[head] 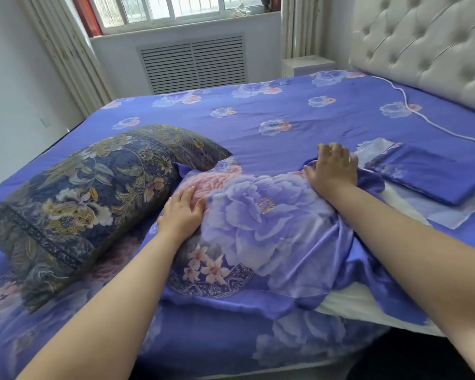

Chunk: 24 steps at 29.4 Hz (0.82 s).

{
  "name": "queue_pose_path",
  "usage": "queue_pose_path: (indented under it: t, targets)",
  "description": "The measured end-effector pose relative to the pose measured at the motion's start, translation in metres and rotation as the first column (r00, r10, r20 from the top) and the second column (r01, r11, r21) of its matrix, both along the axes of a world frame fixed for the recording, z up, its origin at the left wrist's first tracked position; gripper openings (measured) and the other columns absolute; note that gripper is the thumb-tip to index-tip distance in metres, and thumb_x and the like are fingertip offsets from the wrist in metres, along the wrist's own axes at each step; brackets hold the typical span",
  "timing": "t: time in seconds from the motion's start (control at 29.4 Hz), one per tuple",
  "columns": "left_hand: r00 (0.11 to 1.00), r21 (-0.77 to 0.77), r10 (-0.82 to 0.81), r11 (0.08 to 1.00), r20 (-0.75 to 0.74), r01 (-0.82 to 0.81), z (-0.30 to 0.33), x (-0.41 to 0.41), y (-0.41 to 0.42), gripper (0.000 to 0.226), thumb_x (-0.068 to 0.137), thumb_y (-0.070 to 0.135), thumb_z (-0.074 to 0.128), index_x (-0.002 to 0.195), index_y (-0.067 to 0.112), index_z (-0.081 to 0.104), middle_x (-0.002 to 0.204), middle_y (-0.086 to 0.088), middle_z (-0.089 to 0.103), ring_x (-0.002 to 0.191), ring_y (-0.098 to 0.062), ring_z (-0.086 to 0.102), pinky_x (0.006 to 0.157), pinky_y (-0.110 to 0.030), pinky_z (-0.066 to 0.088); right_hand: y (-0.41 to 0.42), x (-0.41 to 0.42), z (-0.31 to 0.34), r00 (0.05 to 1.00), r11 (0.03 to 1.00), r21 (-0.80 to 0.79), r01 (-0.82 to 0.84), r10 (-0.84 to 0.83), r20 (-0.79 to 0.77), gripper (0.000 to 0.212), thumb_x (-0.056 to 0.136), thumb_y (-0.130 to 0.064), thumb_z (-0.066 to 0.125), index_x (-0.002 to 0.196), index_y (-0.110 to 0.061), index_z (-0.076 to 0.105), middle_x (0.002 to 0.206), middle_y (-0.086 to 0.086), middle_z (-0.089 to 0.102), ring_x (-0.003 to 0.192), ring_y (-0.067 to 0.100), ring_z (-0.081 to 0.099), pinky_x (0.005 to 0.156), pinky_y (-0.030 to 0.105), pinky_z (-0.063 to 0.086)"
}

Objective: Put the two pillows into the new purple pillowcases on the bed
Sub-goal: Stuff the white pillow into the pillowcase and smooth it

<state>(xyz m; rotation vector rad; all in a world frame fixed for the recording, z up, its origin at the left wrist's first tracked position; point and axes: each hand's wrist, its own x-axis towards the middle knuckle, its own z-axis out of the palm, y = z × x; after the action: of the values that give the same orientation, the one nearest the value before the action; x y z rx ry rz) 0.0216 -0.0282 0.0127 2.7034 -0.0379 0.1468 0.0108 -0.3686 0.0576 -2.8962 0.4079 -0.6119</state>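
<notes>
Head view: purple pillowcase [263, 215] under both hands' fingers [331, 157].

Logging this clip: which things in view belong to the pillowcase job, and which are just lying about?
Job:
- purple-cased pillow, under the left hand and right hand
- dark floral pillow, not yet in a purple case
- folded purple case on its wrapper

Lying about:
- white cord on the bed sheet
- headboard
- nightstand
- radiator cover
</notes>
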Motion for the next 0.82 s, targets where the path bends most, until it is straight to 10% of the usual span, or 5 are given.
queue_pose_path:
  t: [0.27, 0.44, 0.65, 0.82]
  targets:
    - [0.990, -0.116, 0.114, 0.986, -0.081, -0.123, -0.007, -0.015, 0.026, 0.088, 0.074, 0.080, 0.045, 0.145, 0.032, 0.027, 0.149, -0.005, 0.033, 0.134, -0.030, 0.035, 0.108, -0.049, 0.032, 0.058, -0.126, -0.027, 0.722, 0.726, -0.042, -0.687, 0.688, 0.069, 0.060, 0.088, -0.068, 0.032, 0.111, -0.022, 0.064, 0.123, 0.001, 0.058, 0.114, 0.023, 0.054, 0.099, 0.036, 0.036]
    - [0.945, -0.305, 0.216, 0.908, -0.247, -0.288, -0.021, -0.033, 0.061, 0.104, 0.065, 0.093, 0.026, 0.129, 0.015, 0.052, 0.130, -0.015, 0.056, 0.116, -0.033, 0.053, 0.102, -0.046, 0.039, 0.037, -0.164, -0.036, 0.632, 0.644, -0.106, -0.758, 0.765, 0.124, 0.048, 0.092, -0.059, 0.040, 0.104, -0.017, 0.059, 0.123, 0.003, 0.058, 0.117, 0.022, 0.053, 0.100, 0.032, 0.036]
    - [0.811, -0.391, 0.433, 0.720, -0.394, -0.574, -0.049, -0.045, 0.098, 0.064, 0.103, 0.039, 0.018, 0.138, -0.012, 0.035, 0.147, -0.028, 0.031, 0.139, -0.033, 0.028, 0.116, -0.035, 0.016, 0.016, -0.186, -0.049, 0.357, 0.351, -0.363, -0.863, 0.932, 0.052, 0.031, 0.077, -0.018, 0.054, 0.108, -0.014, 0.049, 0.129, 0.011, 0.049, 0.123, 0.031, 0.047, 0.106, 0.041, 0.037]
    - [0.852, -0.467, 0.301, 0.733, -0.428, -0.494, -0.049, -0.057, 0.111, 0.059, 0.099, 0.045, 0.037, 0.138, 0.001, 0.044, 0.147, -0.015, 0.038, 0.136, -0.028, 0.034, 0.115, -0.037, 0.022, 0.013, -0.183, -0.058, 0.457, 0.452, -0.543, -0.707, 0.879, 0.137, 0.033, 0.079, -0.006, 0.051, 0.111, -0.015, 0.052, 0.122, 0.009, 0.047, 0.111, 0.032, 0.049, 0.099, 0.042, 0.040]
